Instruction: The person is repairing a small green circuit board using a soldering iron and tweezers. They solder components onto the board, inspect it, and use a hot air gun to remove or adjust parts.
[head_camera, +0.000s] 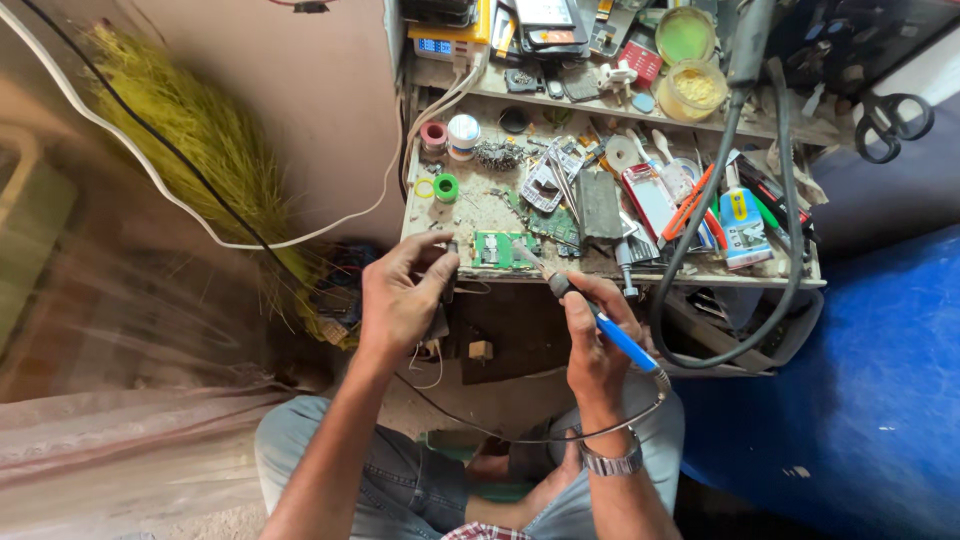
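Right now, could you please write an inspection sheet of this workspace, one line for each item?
Surface: small worn bench, crowded.
Job's things: green board at front edge; blue-handled iron, tip near it.
Clutter: tape rolls, phone parts, two yellow tubs, scissors.
Grips: left hand pinches something small by the board; right hand holds the iron.
Cables: white cable along wall; black hose looping off bench.
Surroundings: straw broom, blue sheet.

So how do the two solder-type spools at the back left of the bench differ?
The pink spool is reddish and looks slightly smaller; the white spool is pale with a blue-tinted top and looks wider. The pink one stands nearer the bench's left edge. Both stand on end, side by side, away from both hands.
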